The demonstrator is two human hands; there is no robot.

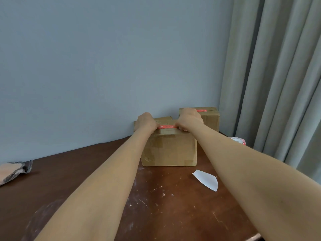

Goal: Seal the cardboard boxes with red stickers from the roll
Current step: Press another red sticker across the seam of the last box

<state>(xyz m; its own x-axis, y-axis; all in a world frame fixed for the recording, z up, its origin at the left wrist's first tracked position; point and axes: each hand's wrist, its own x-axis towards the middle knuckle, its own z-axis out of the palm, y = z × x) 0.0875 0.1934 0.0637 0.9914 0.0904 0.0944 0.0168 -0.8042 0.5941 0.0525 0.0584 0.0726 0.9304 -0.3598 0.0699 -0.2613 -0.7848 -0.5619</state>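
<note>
both hands [147,121] on red sticker [167,126] across taped cardboard box [169,148]

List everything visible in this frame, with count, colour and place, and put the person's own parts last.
near cardboard box: 1, brown, middle of the table, under both hands
far cardboard box: 1, brown, behind and right of the near one, by the wall
red sticker on near box: 1, red, across the top front edge, between the hands
red sticker on far box: 1, red, on its top
sticker roll: 1, white and red, right table edge by the curtain
backing paper scrap: 1, white, on the table in front of the near box
cloth: 1, peach and grey, left table edge
table: 1, dark brown, scuffed
wall: 1, blue-grey, behind
curtain: 1, grey, right
left hand: 1, pressing the sticker's left end
right hand: 1, pressing its right end
</note>
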